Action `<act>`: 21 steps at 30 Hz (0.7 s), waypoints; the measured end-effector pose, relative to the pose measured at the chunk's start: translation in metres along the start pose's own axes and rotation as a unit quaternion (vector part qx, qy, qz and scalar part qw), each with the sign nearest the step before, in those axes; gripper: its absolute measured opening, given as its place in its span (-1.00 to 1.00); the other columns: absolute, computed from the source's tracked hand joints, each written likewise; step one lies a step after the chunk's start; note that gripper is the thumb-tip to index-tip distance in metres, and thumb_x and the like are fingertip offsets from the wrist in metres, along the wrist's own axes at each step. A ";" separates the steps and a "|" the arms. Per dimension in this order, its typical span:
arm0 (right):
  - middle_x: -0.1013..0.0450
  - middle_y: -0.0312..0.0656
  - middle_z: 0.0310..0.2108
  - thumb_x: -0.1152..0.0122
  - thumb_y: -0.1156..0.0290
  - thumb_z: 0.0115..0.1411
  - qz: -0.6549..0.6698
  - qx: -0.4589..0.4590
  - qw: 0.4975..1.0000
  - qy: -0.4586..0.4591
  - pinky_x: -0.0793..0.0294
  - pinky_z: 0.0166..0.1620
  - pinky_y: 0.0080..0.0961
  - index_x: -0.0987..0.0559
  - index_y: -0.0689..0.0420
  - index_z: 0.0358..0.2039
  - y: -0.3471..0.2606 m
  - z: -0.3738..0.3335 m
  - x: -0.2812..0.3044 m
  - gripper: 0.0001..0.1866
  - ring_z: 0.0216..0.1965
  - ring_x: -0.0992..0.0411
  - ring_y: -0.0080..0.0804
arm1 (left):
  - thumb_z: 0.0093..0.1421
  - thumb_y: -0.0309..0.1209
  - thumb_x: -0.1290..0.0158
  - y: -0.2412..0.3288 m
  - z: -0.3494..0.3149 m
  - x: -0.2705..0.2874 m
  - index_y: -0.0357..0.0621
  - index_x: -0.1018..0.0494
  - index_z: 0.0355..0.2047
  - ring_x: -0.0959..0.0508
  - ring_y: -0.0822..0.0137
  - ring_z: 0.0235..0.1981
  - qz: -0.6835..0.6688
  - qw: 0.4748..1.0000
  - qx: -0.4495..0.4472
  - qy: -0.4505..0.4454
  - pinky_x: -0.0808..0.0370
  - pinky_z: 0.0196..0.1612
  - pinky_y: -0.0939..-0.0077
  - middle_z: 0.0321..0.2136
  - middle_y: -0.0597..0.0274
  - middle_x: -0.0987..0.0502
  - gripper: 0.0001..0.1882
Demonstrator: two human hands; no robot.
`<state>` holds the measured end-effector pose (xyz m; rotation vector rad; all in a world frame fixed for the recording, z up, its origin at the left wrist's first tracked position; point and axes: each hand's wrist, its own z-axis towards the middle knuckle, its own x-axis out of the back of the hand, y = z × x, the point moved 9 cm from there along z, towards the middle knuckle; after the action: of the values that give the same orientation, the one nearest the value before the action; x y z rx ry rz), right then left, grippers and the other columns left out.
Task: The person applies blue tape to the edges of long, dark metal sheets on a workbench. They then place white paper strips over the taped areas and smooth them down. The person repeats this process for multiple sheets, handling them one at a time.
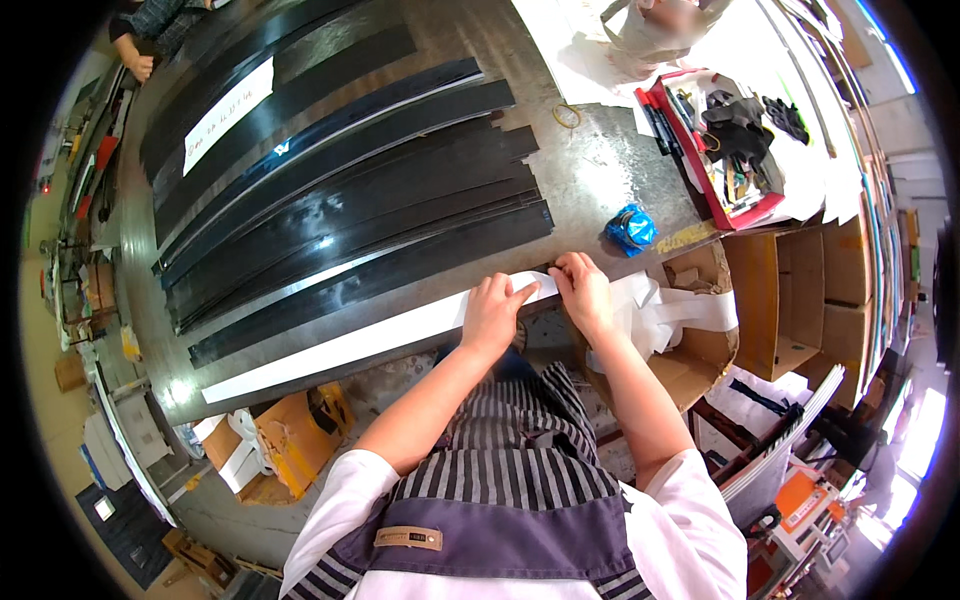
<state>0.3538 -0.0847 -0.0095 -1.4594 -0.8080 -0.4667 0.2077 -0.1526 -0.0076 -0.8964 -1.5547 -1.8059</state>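
A long white strip [370, 337] lies along the near edge of the metal-topped table, and its right end curves up slightly. Near that end my left hand [490, 312] is closed on the strip, its thumb pointing right. My right hand [584, 292] pinches the strip's right tip, fingers bent together; the exact contact is partly hidden. Just beyond the strip, several long black strips [400, 255] lie side by side across the table, some overlapping. A white paper with handwriting [230, 115] rests on the farther ones.
Right of the black strips sits a blue tape roll [631, 230]. A red-rimmed box [690, 150] of tools and black gloves stands at the far right. Below the table edge, a cardboard box [715, 345] holds white strip scraps. Another person's hand [140, 68] shows at the far left.
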 end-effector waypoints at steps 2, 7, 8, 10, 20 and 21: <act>-0.51 -0.12 -0.35 -0.30 0.33 0.13 -0.059 -0.010 0.998 -0.030 -0.50 -0.29 -0.13 -0.53 0.10 -0.37 0.003 0.006 -0.008 -0.84 -0.34 -0.53 -0.01 | 0.03 -0.54 -0.17 -0.003 0.003 0.005 0.09 -0.61 -0.16 -0.48 0.17 -0.30 -0.052 0.997 0.028 0.046 -0.45 -0.26 0.25 -0.33 0.26 -0.38 -0.66; -0.51 -0.11 -0.37 -0.31 0.28 0.11 -0.089 -0.045 0.995 -0.027 -0.48 -0.28 -0.09 -0.51 0.09 -0.42 0.004 0.008 -0.013 -0.81 -0.32 -0.53 0.02 | -0.03 -0.58 -0.23 0.000 0.027 0.007 -0.13 -0.56 -0.27 -0.53 0.13 -0.22 -0.111 0.989 0.062 0.078 -0.52 -0.24 0.24 -0.27 0.20 -0.39 -0.74; -0.51 -0.11 -0.37 -0.32 0.29 0.11 -0.089 -0.047 0.995 -0.024 -0.48 -0.28 -0.09 -0.51 0.09 -0.42 0.005 0.009 -0.013 -0.81 -0.32 -0.53 0.02 | 0.00 -0.59 -0.20 -0.003 0.031 0.001 -0.16 -0.52 -0.28 -0.52 0.12 -0.23 -0.128 0.988 0.065 0.056 -0.51 -0.22 0.26 -0.29 0.17 -0.40 -0.76; -0.51 -0.11 -0.37 -0.33 0.30 0.10 -0.089 -0.050 0.995 -0.017 -0.47 -0.28 -0.09 -0.51 0.09 -0.43 0.006 0.009 -0.012 -0.81 -0.32 -0.53 0.03 | 0.01 -0.60 -0.17 -0.004 0.025 -0.003 -0.20 -0.48 -0.31 -0.52 0.10 -0.21 -0.110 0.993 0.002 0.044 -0.50 -0.19 0.27 -0.30 0.15 -0.42 -0.80; -0.47 -0.04 -0.26 -0.38 0.37 0.06 0.045 -0.022 0.990 0.133 -0.45 -0.12 -0.19 -0.56 0.11 -0.17 0.028 0.008 0.028 -0.69 -0.16 -0.46 0.00 | 0.04 -0.59 -0.06 -0.017 -0.022 0.024 -0.24 -0.48 -0.30 -0.53 0.09 -0.12 -0.086 0.989 -0.117 0.042 -0.51 -0.05 0.28 -0.16 0.14 -0.55 -0.82; -0.47 0.00 -0.13 -0.40 0.38 0.03 -0.056 -0.001 0.981 0.187 -0.41 -0.01 -0.17 -0.55 0.08 -0.07 0.007 0.008 0.064 -0.59 -0.03 -0.40 0.04 | 0.03 -0.59 -0.06 -0.016 -0.023 0.024 -0.24 -0.48 -0.29 -0.53 0.09 -0.12 -0.083 0.988 -0.121 0.045 -0.51 -0.04 0.29 -0.16 0.15 -0.55 -0.81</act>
<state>0.4001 -0.0637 0.0316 -1.2795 -0.5884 -0.7997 0.1781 -0.1731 -0.0002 -0.8004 -1.4112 -2.1585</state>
